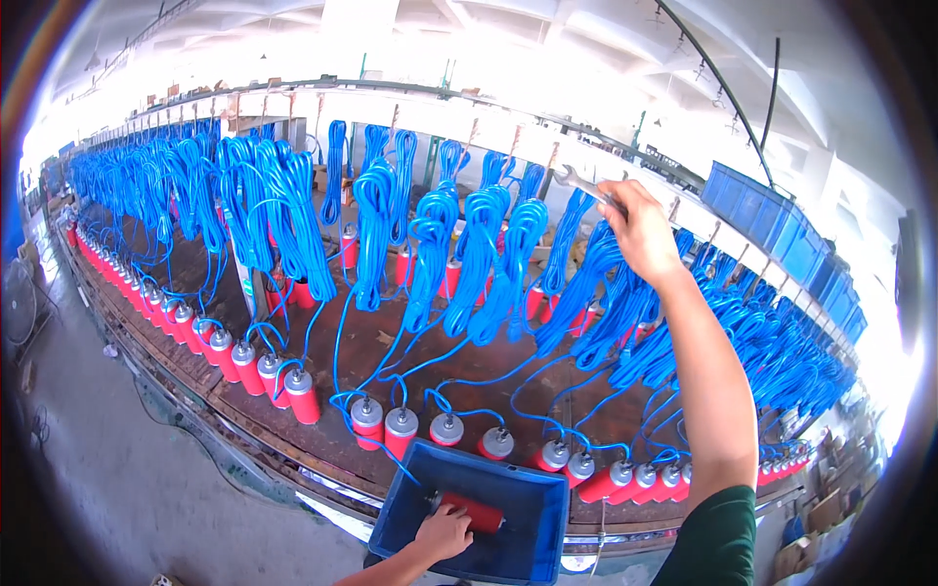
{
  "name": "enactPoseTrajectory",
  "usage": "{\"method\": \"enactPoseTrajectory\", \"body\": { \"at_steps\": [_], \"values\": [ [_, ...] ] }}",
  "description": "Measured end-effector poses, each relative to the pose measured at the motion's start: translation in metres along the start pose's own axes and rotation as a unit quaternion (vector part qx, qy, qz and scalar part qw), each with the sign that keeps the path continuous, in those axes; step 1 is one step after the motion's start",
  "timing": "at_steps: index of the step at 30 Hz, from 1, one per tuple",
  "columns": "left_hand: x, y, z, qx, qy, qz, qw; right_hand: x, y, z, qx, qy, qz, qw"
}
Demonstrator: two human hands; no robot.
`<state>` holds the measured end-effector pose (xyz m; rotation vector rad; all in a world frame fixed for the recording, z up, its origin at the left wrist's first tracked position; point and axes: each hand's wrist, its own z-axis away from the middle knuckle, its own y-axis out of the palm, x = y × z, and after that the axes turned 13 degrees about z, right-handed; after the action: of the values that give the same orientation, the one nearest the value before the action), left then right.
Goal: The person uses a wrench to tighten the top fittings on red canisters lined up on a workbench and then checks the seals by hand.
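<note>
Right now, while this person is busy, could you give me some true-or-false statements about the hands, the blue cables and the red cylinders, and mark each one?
1. The right hand holds an open-ended wrench. True.
2. The left hand is raised beside the wrench. False: it is low down, touching a red cylinder inside a blue plastic bin.
3. The coiled blue cables hang in bundles above the table. True.
4. The sleeve on the right arm is white. False: it is dark green.
5. Grey-topped red cylinders line the table's near edge. True.
</note>
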<state>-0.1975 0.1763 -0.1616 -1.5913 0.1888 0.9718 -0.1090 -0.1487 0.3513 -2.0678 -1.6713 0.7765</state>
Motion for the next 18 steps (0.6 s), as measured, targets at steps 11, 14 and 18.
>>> {"method": "enactPoseTrajectory", "body": {
  "at_steps": [11, 14, 18],
  "values": [
    [0.005, 0.009, -0.003, -0.024, 0.008, -0.024, 0.999, -0.012, 0.05, -0.074, -0.044, -0.035, 0.06, 0.997],
    [0.004, 0.006, -0.002, -0.016, 0.0, -0.022, 1.0, -0.013, 0.069, -0.093, -0.082, -0.044, 0.074, 0.993],
    [-0.002, 0.005, 0.001, -0.058, 0.001, 0.032, 0.998, -0.023, 0.087, -0.127, -0.111, -0.036, 0.079, 0.99]
  ]
}}
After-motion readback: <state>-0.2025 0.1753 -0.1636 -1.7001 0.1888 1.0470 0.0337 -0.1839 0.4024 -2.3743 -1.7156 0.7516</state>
